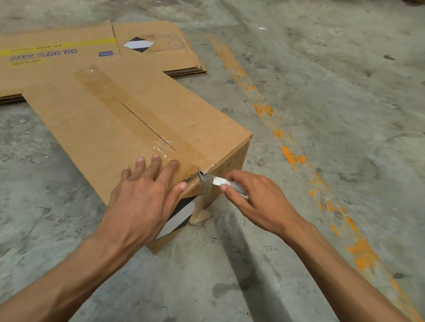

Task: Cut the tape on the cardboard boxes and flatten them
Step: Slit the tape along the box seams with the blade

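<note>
Left hand lies flat, fingers straight, pressing the near top of the cardboard box on the concrete floor. Right hand pinches a small cutter, blade at the tape on the near corner. Beyond: flattened boxes.

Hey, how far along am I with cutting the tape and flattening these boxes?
Done: a stack of flattened boxes already lies on the floor behind. In hand: your left hand presses flat on the standing box, while your right hand holds the knife at the near end of its tape. Left: the tape along the top seam looks uncut, and this box is not yet flattened.
</note>
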Demonstrator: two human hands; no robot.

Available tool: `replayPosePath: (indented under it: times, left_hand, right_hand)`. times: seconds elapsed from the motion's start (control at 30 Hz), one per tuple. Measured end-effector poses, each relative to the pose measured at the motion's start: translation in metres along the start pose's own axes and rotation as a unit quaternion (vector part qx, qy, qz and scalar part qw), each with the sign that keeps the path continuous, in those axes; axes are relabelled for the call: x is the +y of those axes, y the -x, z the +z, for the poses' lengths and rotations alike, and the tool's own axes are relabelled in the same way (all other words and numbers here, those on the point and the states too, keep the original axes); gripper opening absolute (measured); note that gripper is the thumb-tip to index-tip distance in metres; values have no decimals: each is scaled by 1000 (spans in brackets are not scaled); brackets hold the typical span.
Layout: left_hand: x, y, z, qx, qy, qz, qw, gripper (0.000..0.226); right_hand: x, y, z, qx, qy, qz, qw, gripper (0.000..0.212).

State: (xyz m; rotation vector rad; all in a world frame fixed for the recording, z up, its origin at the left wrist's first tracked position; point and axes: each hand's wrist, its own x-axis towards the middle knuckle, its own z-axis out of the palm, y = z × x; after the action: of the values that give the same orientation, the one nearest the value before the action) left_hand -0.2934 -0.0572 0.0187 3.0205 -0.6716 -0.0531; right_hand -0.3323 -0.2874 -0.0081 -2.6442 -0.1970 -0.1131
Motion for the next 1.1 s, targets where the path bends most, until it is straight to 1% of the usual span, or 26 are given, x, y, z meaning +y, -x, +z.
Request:
replayPosePath:
  times: [0.2,0.23,0.3,0.37,0.47,0.5,0.6,0.63,0.7,0.8,0.87,0.93,0.97,1.0,1.07,1.1]
  left_hand:
    - [3,0,-4,14,22,4,1000,53]
    - [4,1,-6,27,25,7,999,48]
    - [2,1,-8,81,49,14,995,35]
    - [-4,-2,-13,122,64,-1,990,32]
    - [-5,-2,-9,119,35,0,992,39]
    - [0,0,-5,111,30,5,993,46]
    - [14,1,6,72,14,16,997,78]
    - [16,-1,9,67,6,14,998,84]
    - [16,-6,10,77,2,8,997,83]
    - [14,-12,11,92,-34,-9,995,78]
    - [14,-15,11,92,-54,-21,994,74]
    - [14,-18,11,86,-68,-16,994,70]
    - [14,-20,10,88,-74,-13,993,68]
    - [13,-21,10,90,-78,-10,993,67]
    - [13,-23,8,88,-89,-7,992,67]
    - [13,-24,8,87,-95,-3,992,66]
  right_hand:
    - [0,-8,-2,37,79,2,996,29]
    - [0,-8,-1,44,84,7,995,30]
    - [-4,-8,4,59,83,25,995,31]
    - [-9,-10,8,66,71,44,994,34]
    - [-8,-9,7,77,75,29,994,32]
    - [-6,-8,5,83,83,22,993,32]
    - [1,-6,0,100,107,14,989,34]
    - [4,-7,-2,102,112,13,988,34]
    - [10,-10,-3,105,118,16,987,33]
    - [12,-12,0,95,88,20,991,28]
    - [10,-11,4,91,82,28,992,32]
    - [11,-11,6,108,94,41,989,40]
    - [11,-11,5,116,86,48,988,43]
    - [12,-13,3,114,54,55,990,43]
    - [10,-16,-2,82,-81,69,991,41]
    - [9,-18,-5,60,-146,77,984,41]
